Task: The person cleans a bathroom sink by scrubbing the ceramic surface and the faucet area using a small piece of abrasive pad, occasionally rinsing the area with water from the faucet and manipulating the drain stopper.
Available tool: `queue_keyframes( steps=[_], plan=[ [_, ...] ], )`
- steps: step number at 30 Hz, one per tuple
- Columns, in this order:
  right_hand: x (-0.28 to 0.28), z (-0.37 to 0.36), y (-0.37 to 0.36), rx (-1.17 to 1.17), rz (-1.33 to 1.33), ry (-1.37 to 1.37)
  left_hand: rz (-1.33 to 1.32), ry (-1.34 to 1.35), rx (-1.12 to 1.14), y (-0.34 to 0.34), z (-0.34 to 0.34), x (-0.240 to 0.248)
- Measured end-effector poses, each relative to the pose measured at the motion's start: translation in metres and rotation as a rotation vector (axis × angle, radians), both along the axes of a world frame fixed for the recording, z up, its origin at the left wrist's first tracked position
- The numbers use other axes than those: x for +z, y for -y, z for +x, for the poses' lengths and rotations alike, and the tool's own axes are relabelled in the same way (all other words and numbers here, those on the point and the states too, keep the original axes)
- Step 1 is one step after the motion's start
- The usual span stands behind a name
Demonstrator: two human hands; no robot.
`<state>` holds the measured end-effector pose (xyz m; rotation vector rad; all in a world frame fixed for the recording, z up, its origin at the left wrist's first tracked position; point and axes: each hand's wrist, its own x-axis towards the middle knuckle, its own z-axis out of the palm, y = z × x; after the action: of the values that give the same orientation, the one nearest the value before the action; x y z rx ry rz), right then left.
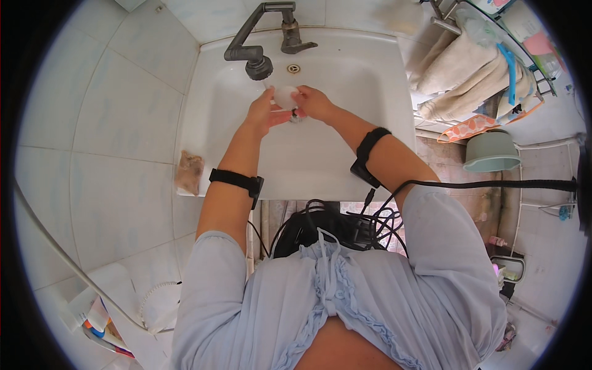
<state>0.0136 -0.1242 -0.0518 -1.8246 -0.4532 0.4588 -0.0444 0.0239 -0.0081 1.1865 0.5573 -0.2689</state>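
Observation:
Over the white sink (pixel 336 157), both of my hands hold one small white, rounded thing between them (pixel 285 97); its exact kind does not show. My left hand (pixel 263 112) cups its left side and underside, fingers reaching beneath it. From the right, my right hand (pixel 313 102) pinches its edge with thumb and fingers. A small dark and pale detail (pixel 295 115) shows just below it, too small to name. The dark grey spout head (pixel 259 68) hangs right above my left hand, and a thin streak that looks like water shows under it.
The grey faucet (pixel 291 38) stands at the sink's back, near the drain (pixel 293 69). A packet or soap-like brown thing (pixel 189 172) lies on the left rim. Beige towels (pixel 462 74) hang at right above a green basin (pixel 491 151). A black cable (pixel 493 184) runs to my right.

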Motion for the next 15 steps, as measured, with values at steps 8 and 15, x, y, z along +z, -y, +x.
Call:
queue_keyframes(
  steps=[8, 15],
  plan=[
    [-0.050, 0.021, -0.014, 0.003, -0.214, -0.516, 0.336, -0.083, -0.053, -0.030, -0.038, 0.013],
    [-0.063, 0.034, -0.010, -0.015, -0.241, -0.612, 0.307, -0.027, -0.028, -0.035, -0.067, 0.025]
  ],
)
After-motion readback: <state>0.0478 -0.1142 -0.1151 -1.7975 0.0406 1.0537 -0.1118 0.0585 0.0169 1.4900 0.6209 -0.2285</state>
